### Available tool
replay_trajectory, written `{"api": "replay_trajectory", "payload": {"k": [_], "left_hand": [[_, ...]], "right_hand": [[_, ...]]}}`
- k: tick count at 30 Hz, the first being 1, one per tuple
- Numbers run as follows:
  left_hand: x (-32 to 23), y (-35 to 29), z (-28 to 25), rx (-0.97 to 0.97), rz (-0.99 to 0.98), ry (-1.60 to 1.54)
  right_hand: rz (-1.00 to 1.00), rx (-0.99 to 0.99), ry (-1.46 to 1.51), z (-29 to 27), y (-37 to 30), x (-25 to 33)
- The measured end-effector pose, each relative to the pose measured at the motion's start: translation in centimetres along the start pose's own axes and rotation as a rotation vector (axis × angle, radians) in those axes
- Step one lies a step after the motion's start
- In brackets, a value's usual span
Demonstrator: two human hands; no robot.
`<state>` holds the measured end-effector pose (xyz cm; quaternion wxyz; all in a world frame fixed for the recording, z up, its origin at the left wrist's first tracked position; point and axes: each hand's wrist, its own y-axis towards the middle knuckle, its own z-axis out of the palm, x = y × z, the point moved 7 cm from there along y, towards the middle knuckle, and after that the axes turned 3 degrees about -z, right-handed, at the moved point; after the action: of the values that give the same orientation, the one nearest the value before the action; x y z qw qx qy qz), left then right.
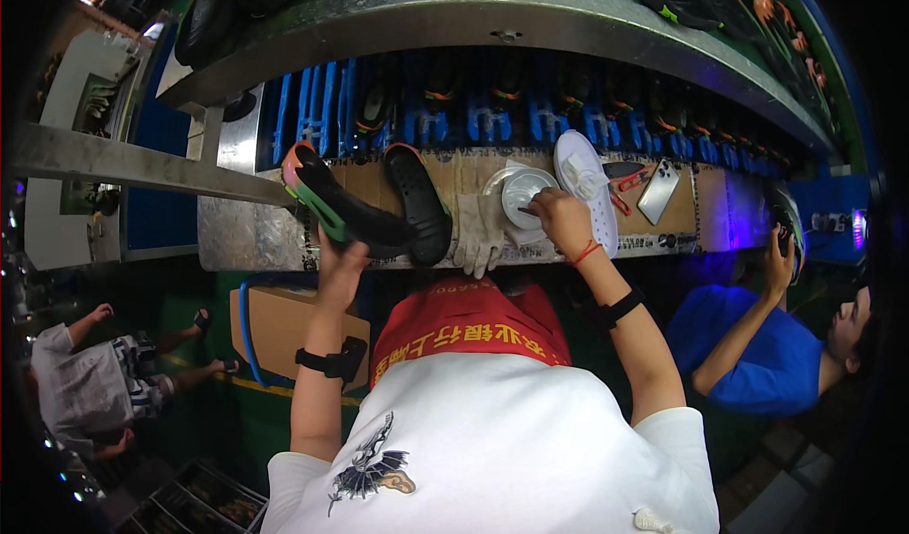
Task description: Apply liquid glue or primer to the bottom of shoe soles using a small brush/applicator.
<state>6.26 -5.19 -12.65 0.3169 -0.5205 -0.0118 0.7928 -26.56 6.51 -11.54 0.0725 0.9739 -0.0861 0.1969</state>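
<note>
My left hand (342, 267) grips a shoe sole (333, 196) by its near edge; it is black inside with an orange and green rim, and it stands tilted on the bench. A second black sole (417, 203) lies just to its right. Over a white cup (526, 196) on a pale dish, my right hand (564, 223) pinches a thin dark stick whose lower end goes into the cup. Close to the right hand is a white shoe (589, 191). A pale work glove (480, 236) lies left of the cup.
Cardboard covers the bench (677, 214), with a phone (659, 191) and red-handled pliers (629, 180) at right. Behind runs a row of blue holders (488, 122) with shoes, below a metal shelf (454, 23). A co-worker (757, 345) in blue holds a shoe at right. A cardboard box (275, 330) stands below left.
</note>
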Motion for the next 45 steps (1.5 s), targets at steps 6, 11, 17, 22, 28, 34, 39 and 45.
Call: {"api": "replay_trajectory", "payload": {"k": [6, 11, 17, 22, 28, 34, 39, 45], "left_hand": [[-4.9, -0.8, 9.2, 0.179, 0.439, 0.616], [-7.5, -2.1, 13.2, 0.251, 0.585, 0.935], [-8.5, -2.8, 14.8, 0.338, 0.585, 1.035], [-7.2, -2.3, 13.8, 0.365, 0.446, 1.004], [-7.2, -2.2, 14.1, 0.377, 0.461, 0.974], [-9.0, -2.8, 14.9, 0.37, 0.552, 0.801], [-8.9, -2.1, 14.6, 0.405, 0.467, 0.647], [-9.3, -1.7, 14.1, 0.419, 0.468, 0.547]], "right_hand": [[-0.162, -0.215, 0.612, -7.8, 1.1, 5.2], [-0.365, -0.259, 0.5, -10.6, 1.8, 10.6], [-0.503, -0.192, 0.288, -11.3, 2.1, 12.7], [-0.458, -0.066, 0.368, -10.4, 2.4, 12.4], [-0.482, -0.065, 0.522, -9.8, 2.4, 11.8], [-0.597, -0.127, 0.231, -11.8, 2.4, 14.0], [-0.621, -0.202, 0.186, -11.9, 2.7, 14.4], [-0.662, -0.285, 0.171, -12.5, 4.1, 15.3]]}}
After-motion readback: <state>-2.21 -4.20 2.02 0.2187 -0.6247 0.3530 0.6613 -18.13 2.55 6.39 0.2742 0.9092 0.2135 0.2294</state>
